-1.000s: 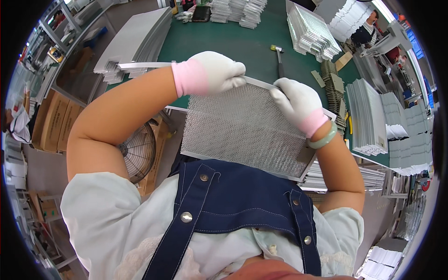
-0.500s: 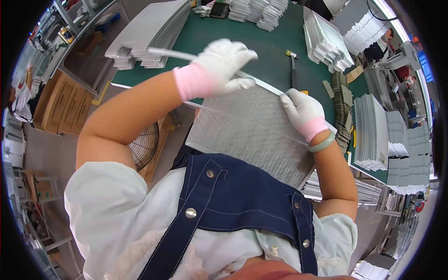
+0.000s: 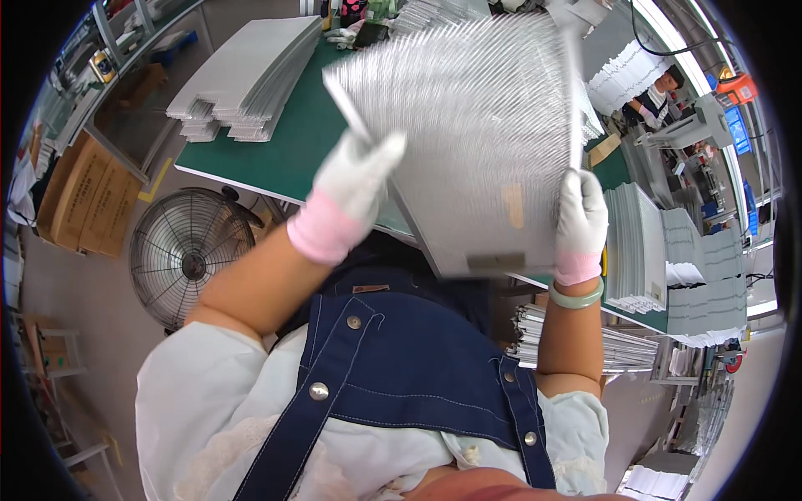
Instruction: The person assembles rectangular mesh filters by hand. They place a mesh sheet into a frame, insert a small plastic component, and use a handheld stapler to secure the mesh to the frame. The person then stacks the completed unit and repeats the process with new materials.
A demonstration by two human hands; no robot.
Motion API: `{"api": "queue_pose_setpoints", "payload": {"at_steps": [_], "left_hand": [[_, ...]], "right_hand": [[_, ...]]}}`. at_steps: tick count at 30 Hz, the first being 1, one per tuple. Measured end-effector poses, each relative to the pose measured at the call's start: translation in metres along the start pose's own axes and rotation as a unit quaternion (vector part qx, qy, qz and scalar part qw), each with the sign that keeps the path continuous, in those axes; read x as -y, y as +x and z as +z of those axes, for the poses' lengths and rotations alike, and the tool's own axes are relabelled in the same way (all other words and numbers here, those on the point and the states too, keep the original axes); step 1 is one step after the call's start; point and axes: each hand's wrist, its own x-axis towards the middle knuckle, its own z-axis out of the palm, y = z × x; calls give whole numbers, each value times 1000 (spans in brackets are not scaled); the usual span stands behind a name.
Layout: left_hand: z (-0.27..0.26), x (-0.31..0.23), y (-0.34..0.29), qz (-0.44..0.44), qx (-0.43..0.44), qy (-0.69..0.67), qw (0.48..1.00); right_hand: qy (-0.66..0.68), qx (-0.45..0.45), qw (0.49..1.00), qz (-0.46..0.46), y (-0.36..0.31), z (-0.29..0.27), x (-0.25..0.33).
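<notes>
Head view: the mesh panel (image 3: 472, 125) is held up at 1 o'clock, the left hand (image 3: 352, 171) pinching its edge at 8 o'clock, the right hand (image 3: 582, 213) at 4 o'clock. Pale strips (image 3: 576, 113) already line both sides; blur hides whether the far edge has one.

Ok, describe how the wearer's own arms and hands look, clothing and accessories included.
The left hand and right hand wear matching white gloves with pink cuffs. A smooth, pale green bangle circles the right arm, just past its cuff. Loose, whitish short sleeves leave both forearms bare.
</notes>
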Motion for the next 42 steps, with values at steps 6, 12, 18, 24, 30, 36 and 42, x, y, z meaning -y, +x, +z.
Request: {"api": "queue_pose_setpoints", "payload": {"at_steps": [6,12,18,24,30,36,42], "left_hand": [[37,-37,70,199,156,79,964],[9,1,77,76,193,259,943],[-17,24,85,23,278,381,881],[-42,46,27,184,398,424,792],[-44,37,-7,140,406,442,787],[-44,34,-5,127,408,445,787],[-40,35,17,146,383,401,819]], "right_hand": [[53,7,993,-106,13,5,-51],[96,129,985,58,16,3,-120],[-25,269,956,110,16,1,-156],[-147,299,942,39,-17,4,-154],[-176,349,914,-104,-31,-2,-150],[-193,358,900,-158,-25,1,-139],[-273,343,891,-121,-11,-2,-163]]}}
